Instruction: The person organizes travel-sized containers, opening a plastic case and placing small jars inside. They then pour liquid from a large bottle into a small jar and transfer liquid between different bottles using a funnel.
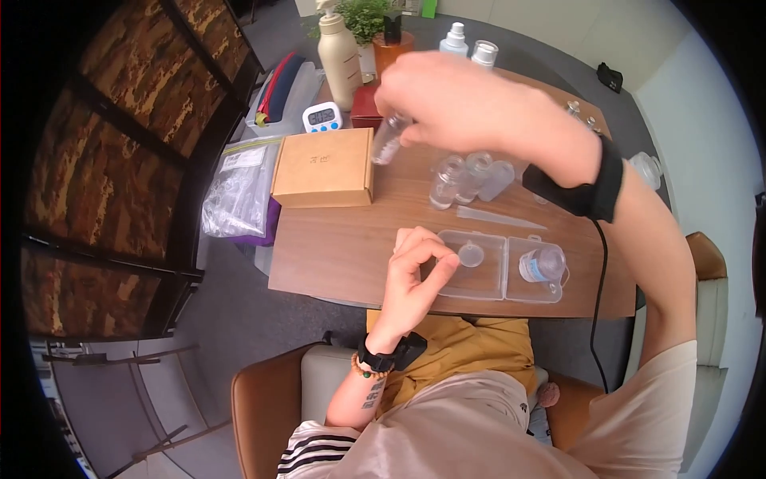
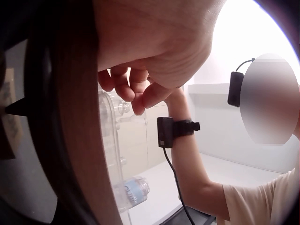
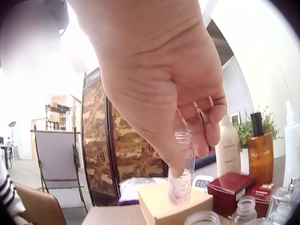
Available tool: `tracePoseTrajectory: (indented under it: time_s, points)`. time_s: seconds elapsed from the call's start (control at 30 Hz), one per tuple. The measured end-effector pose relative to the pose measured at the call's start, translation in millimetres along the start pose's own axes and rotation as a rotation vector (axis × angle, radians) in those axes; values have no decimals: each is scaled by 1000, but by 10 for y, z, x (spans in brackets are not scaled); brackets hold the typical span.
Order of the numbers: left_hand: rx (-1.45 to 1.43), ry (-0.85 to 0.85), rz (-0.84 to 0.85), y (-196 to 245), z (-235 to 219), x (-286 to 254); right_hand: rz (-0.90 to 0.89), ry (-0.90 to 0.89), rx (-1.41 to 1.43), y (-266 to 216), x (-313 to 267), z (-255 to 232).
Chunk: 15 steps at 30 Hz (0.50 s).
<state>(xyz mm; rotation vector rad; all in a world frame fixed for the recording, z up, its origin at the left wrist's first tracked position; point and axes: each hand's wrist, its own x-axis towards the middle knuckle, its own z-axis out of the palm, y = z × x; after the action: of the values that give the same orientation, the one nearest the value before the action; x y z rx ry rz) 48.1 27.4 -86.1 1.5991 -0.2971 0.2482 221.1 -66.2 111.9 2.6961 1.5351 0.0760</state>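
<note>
My right hand [image 1: 447,96] is raised over the table beside the cardboard box [image 1: 323,168]. It holds a small clear bottle [image 3: 180,192] between thumb and fingers; the bottle's threaded neck is uncapped and pink and white flecks show inside. My left hand [image 1: 415,267] hovers at the left end of an opened clear plastic case [image 1: 504,279], its fingers curled and the thumb meeting the index finger. I cannot tell whether something small is between those fingertips. A round clear disc [image 1: 471,255] lies in the case's left half, a labelled clear jar [image 1: 542,263] in its right half.
Several clear bottles [image 1: 448,184] stand mid-table, near a thin clear strip [image 1: 499,217]. Behind the box are a white timer [image 1: 322,117], a pump bottle [image 1: 339,60] and a dark red box [image 3: 230,187]. A plastic bag [image 1: 239,188] lies left. A cable [image 1: 598,303] hangs from the right wrist.
</note>
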Motion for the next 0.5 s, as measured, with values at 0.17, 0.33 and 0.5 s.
tracePoseTrajectory:
  time_s: [0.17,0.33,0.5]
  points:
    - [-133,74,-16,-75,-8,-19,-124,312,139,-23,-780,-372]
    - [-438,168,-49,-165,-48,-35,12,272,103,-285,-1561,-238]
    - [-358,167,-39,-193,-37,-42,106,140,267,-597,-1784,201]
